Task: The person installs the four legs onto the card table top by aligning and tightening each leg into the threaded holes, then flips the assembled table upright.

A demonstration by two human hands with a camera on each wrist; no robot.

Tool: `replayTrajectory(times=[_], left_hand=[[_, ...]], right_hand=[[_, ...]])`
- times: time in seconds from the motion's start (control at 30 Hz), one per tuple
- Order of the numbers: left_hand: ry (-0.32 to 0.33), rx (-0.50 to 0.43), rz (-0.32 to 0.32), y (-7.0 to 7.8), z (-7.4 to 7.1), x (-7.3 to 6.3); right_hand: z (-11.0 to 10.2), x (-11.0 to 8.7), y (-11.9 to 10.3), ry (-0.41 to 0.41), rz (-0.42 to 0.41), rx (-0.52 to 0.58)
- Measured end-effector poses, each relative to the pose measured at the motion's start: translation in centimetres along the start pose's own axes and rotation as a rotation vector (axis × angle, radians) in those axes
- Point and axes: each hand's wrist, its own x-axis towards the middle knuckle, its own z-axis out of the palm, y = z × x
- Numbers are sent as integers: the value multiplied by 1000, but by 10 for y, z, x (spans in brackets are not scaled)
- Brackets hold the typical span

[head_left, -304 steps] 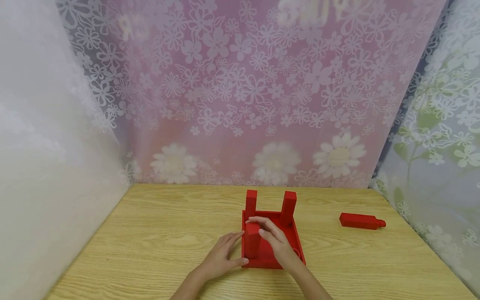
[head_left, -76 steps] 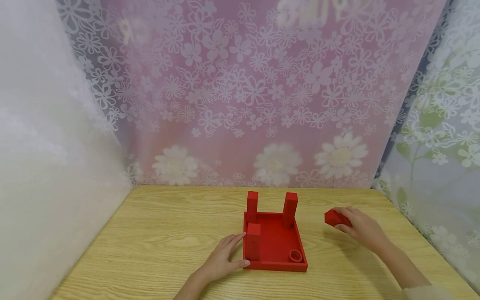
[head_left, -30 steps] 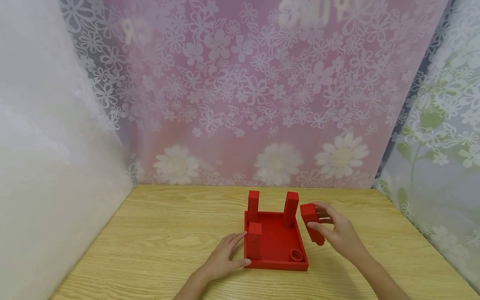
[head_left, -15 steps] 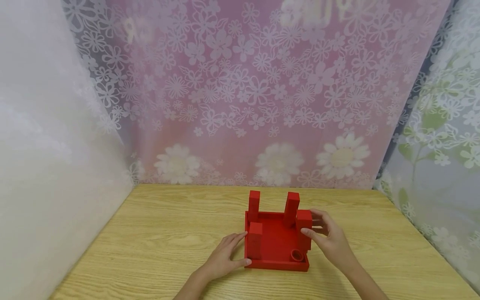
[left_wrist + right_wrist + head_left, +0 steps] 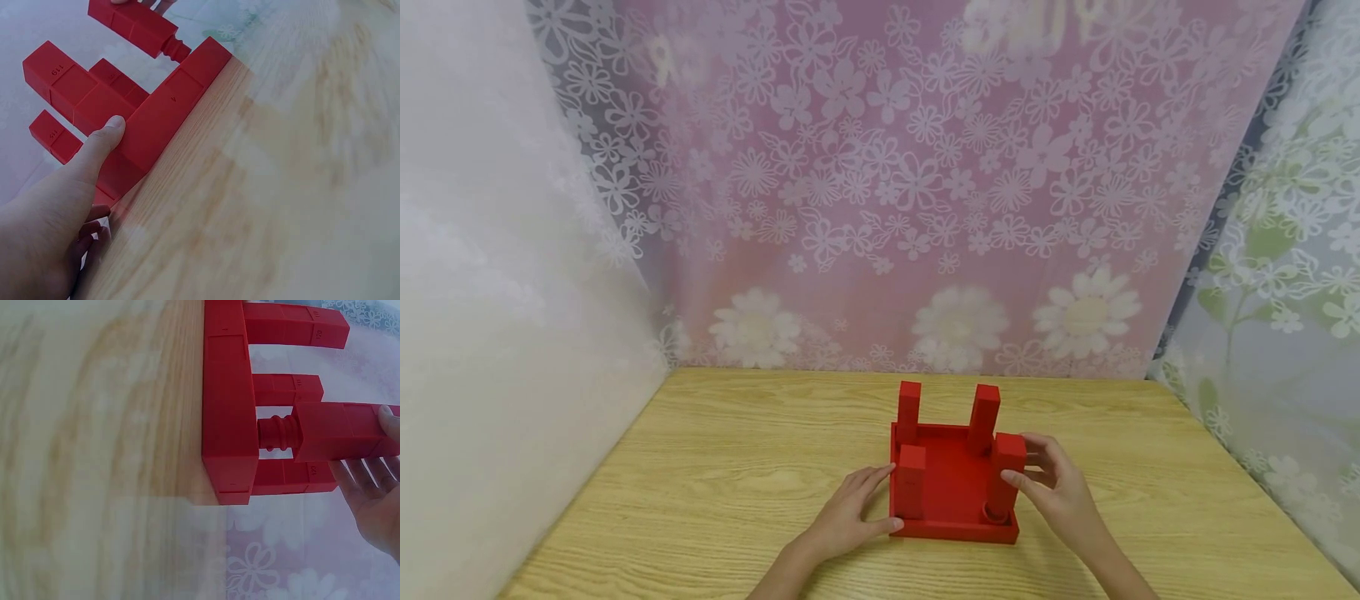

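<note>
A red toy table lies upside down, its rimmed square tabletop (image 5: 951, 471) flat on the wooden surface. Legs stand upright at three corners: front left (image 5: 911, 483), back left (image 5: 908, 408) and back right (image 5: 985, 412). My left hand (image 5: 844, 521) holds the front left corner, thumb on the front side and fingers along the left. My right hand (image 5: 1063, 496) grips the fourth leg (image 5: 1009, 467) between thumb and fingers, threaded end (image 5: 278, 432) down. That end is at the round socket (image 5: 996, 517) in the front right corner, its tip hidden by the rim.
The wood-grain table (image 5: 760, 450) extends to the left, behind and to the right. A pink flowered curtain (image 5: 880, 208) hangs along its back edge. Pale sheets flank it, a white one (image 5: 512, 292) at left and a flowered one (image 5: 1285, 333) at right.
My right hand left the front left leg, picked up the leg lying at right, turned it upright and brought it left and down to the front right socket. My left hand stayed at its corner.
</note>
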Motion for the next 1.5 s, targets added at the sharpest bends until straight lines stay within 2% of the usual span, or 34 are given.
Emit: replayTrajectory(times=[0.27, 0.63, 0.83, 1.07, 1.2, 1.3, 1.43, 1.5], left_hand=[[1, 4, 9, 0, 1, 1], [-2, 3, 10, -2, 2, 1], [-6, 1, 7, 0, 1, 1], [0, 8, 23, 3, -1, 1], [4, 18, 22, 2, 0, 1], [5, 21, 23, 0, 0, 1], [2, 16, 21, -1, 1, 1], [-2, 12, 18, -2, 1, 1]], right_hand=[[-1, -3, 9, -22, 3, 51], [-6, -2, 8, -63, 22, 103], [-9, 5, 9, -124, 40, 93], [-9, 9, 9, -203, 60, 32], [-10, 9, 12, -216, 14, 18], [-11, 8, 15, -242, -58, 19], [-12, 10, 19, -335, -152, 79], [-14, 11, 19, -391, -159, 141]])
